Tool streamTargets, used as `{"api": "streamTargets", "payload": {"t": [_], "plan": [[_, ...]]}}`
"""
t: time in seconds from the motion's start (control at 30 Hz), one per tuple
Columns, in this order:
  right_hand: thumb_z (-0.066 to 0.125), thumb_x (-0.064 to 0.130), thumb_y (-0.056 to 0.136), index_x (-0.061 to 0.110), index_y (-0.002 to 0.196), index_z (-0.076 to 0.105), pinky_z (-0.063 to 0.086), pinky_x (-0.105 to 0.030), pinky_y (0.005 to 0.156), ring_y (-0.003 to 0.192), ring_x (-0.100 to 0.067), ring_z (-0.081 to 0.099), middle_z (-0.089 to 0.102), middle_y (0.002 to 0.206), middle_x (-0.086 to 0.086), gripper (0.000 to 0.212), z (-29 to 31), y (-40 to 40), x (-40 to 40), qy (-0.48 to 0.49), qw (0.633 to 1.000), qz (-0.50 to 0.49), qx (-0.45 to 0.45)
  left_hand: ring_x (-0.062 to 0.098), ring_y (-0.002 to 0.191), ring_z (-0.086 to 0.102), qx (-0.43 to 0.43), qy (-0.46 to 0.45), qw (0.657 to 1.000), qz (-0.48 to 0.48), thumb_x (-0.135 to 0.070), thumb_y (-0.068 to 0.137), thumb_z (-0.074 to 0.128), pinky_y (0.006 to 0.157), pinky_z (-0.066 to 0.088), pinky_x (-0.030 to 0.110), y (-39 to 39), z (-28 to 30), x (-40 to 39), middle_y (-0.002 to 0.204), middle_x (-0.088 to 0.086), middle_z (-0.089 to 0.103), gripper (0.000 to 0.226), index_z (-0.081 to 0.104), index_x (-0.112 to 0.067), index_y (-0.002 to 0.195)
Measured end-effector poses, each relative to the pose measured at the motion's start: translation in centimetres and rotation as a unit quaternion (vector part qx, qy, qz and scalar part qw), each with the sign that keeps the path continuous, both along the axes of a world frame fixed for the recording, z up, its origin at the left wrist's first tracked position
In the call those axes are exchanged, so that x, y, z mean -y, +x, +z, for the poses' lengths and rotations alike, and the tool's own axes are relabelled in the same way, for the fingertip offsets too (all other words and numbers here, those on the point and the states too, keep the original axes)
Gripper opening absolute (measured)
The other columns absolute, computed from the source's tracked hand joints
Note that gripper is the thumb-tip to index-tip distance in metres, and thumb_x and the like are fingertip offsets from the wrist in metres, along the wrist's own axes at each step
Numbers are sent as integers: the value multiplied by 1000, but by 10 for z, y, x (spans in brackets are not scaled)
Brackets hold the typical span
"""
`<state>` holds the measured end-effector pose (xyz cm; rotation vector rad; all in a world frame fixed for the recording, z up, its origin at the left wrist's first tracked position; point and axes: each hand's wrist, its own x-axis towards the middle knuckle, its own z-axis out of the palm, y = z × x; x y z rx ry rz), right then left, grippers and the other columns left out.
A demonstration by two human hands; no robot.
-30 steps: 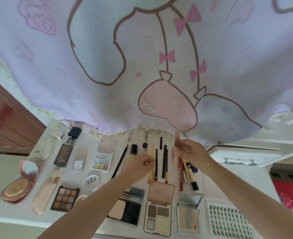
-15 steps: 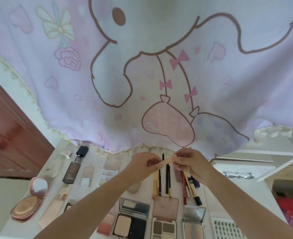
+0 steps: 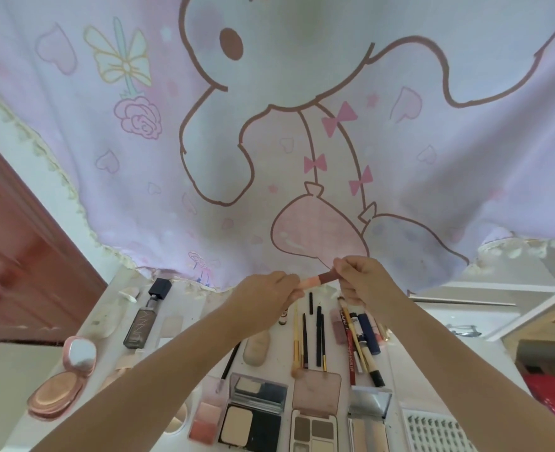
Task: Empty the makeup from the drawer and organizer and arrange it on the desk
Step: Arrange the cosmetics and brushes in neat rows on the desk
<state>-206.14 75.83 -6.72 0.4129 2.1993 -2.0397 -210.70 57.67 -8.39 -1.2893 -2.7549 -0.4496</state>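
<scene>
**Lip tube held above counter**

Counter [image 3: 409,383]: white, below the grip, carrying palettes and pencils. Left hand [image 3: 263,293]: fingers curled round the tube's pink end. Right hand [image 3: 362,280]: pinching its brown end. Lip tube [image 3: 318,279]: spans both hands, roughly level.

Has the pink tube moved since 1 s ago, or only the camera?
Yes. The pink tube, upright in the right hand before, now lies crosswise, pinched between both hands, and sits beyond the far ends of the black pencils, toward the curtain.
</scene>
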Motion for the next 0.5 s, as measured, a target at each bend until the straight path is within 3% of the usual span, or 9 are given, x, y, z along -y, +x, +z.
{"api": "streamTargets", "payload": {"t": [0.03,0.1,0.13,0.17,0.27,0.33,0.4,0.5], "plan": [[40,12,96,4,70,50,21,-14,34,31,-3,23,32,36,9,29,0,-1,1,10,1000,-2,-7,6,42,53,-85,-41,996,-7,-36,99,15,40,44,14,1,0,-1,63,-6,61,57,64,-12,84],[39,12,96,5,69,49,21,-14,35,31,-4,23,31,37,9,30,0,-1,4,27,1000,-9,-11,12,61,59,-104,-96,990,-16,-34,100,18,58,50,20,5,1,-4,85,-1,63,45,55,-9,105],[38,11,97,4,69,48,21,-15,35,31,-4,23,31,38,9,30,-2,-2,5,26,999,-15,-13,15,71,57,-77,-83,993,-21,-34,100,18,68,49,23,4,-1,-3,95,1,60,41,48,-9,114],[38,11,97,4,69,47,21,-15,35,31,-3,23,31,37,9,31,-4,-3,6,26,999,-19,-20,15,73,53,7,-78,997,-8,-34,100,19,71,46,23,2,1,-4,95,2,58,39,45,-10,116],[37,8,96,7,65,46,23,-12,35,31,-1,25,34,35,9,32,-8,-1,7,63,995,-19,-72,8,58,44,159,31,987,15,-32,99,28,58,38,13,-5,1,-3,71,-6,48,36,52,-7,109],[37,7,95,8,66,47,24,-11,35,31,-2,28,36,34,9,31,-9,1,5,103,990,-10,-96,4,53,39,231,52,971,15,-29,98,31,52,36,10,-5,5,-3,64,-8,43,32,53,-7,105],[39,11,95,8,67,46,24,-11,34,30,-2,27,35,34,8,29,-8,3,4,102,993,12,-59,8,59,42,202,21,979,5,-29,99,30,57,37,12,-7,4,-2,71,-6,46,30,52,-8,103],[40,27,96,12,62,43,21,-15,34,30,-4,22,30,42,5,37,-8,2,12,152,986,35,63,13,75,40,112,-33,993,37,-18,100,29,67,36,19,-3,-3,-7,98,2,49,23,46,-7,110]]}}
